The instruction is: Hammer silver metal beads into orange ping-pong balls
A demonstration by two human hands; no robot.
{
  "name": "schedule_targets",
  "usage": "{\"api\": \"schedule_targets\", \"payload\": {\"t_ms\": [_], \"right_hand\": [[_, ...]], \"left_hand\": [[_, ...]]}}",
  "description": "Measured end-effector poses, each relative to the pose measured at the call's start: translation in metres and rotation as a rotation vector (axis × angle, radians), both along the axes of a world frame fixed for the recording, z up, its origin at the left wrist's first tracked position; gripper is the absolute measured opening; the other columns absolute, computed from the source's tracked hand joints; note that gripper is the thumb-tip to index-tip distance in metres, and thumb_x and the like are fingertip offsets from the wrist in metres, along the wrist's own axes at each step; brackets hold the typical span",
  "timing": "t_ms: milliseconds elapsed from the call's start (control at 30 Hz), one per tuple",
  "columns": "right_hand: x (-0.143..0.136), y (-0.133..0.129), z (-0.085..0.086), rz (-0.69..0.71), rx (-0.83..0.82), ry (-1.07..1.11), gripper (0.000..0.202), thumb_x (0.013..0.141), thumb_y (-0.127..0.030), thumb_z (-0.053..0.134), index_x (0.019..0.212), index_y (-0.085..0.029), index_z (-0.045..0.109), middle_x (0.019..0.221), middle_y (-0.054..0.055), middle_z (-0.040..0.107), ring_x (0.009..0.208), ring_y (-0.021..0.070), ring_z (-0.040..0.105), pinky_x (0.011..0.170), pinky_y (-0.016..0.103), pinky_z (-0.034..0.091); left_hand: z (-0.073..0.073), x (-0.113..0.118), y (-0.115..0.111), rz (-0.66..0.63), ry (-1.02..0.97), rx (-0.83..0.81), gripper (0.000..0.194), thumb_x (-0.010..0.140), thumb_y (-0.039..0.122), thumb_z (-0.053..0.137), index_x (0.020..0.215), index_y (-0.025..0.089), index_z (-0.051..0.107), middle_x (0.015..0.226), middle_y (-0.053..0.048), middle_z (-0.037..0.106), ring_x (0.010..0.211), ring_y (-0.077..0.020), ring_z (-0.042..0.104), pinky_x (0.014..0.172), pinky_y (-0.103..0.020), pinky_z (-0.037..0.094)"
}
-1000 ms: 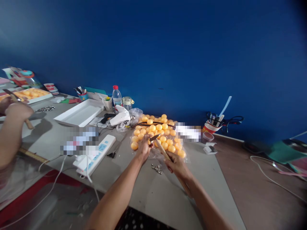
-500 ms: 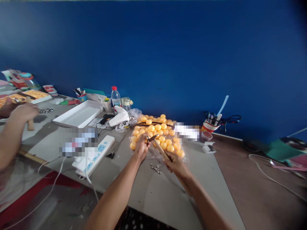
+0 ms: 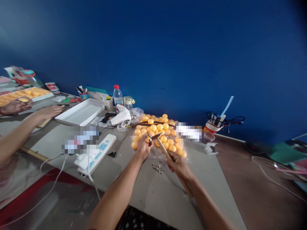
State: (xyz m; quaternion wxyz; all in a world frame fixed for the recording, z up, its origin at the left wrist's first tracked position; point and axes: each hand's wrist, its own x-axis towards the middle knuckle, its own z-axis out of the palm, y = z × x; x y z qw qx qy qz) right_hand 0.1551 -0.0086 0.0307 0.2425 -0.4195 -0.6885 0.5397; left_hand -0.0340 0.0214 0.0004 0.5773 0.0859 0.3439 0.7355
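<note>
My left hand [image 3: 144, 148] is closed around what looks like an orange ball [image 3: 148, 139], mostly hidden by the fingers. Something shiny shows at its fingertips, right by the metal head of a hammer [image 3: 163, 149]. My right hand [image 3: 178, 164] grips this hammer by its wooden handle, and the dark, tapered end of the head points away to the right. Behind both hands lies a clear plastic bag of orange balls [image 3: 159, 127]. Small silvery metal pieces [image 3: 157, 168] are in a loose pile on the grey table [image 3: 153, 195], between my forearms.
A white power strip [image 3: 103, 150] with cords is at left, near a white tray [image 3: 79, 111]. A water bottle [image 3: 117, 96] stands at the back. To the right are a cup of tools [image 3: 212, 127] and a small white box [image 3: 211, 149]. At far left a co-worker's hands [image 3: 49, 112] hold a ball and a wooden-handled tool.
The view has shifted slightly. My hands keep nearly the same pose, with the hammer head still beside my left fingers. The co-worker's hands have moved apart, lowering the wooden-handled tool to the table.
</note>
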Motion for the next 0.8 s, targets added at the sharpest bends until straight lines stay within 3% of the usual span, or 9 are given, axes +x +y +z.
{"api": "schedule_targets", "payload": {"t_ms": [333, 700, 800], "right_hand": [[-0.0020, 0.0031, -0.0071, 0.008, 0.064, -0.046, 0.017, 0.077, -0.034, 0.054, 0.081, -0.018, 0.057, 0.053, -0.005, 0.046, 0.044, 0.0096, 0.042, 0.043, 0.021, 0.035], [0.0025, 0.0006, -0.0012, -0.019, 0.010, 0.058, 0.026, 0.079, -0.037, 0.059, 0.095, -0.016, 0.061, 0.056, -0.007, 0.045, 0.044, 0.0083, 0.041, 0.044, 0.022, 0.036], [0.0001, 0.0017, -0.0043, -0.007, 0.004, 0.009, 0.022, 0.077, -0.035, 0.059, 0.089, -0.016, 0.061, 0.054, -0.007, 0.045, 0.043, 0.0082, 0.041, 0.043, 0.021, 0.035]], "left_hand": [[0.0002, -0.0004, -0.0017, -0.063, 0.096, 0.119, 0.033, 0.075, 0.041, 0.077, 0.080, 0.017, 0.056, 0.076, -0.001, 0.056, 0.056, -0.0087, 0.045, 0.049, -0.023, 0.029], [-0.0050, 0.0037, 0.0031, 0.010, 0.133, 0.038, 0.025, 0.085, 0.042, 0.064, 0.079, 0.018, 0.057, 0.069, -0.002, 0.053, 0.051, -0.0102, 0.043, 0.046, -0.023, 0.028], [-0.0047, 0.0034, 0.0028, -0.010, 0.138, 0.053, 0.024, 0.081, 0.039, 0.069, 0.078, 0.018, 0.058, 0.068, -0.002, 0.053, 0.051, -0.0101, 0.042, 0.046, -0.023, 0.028]]}}
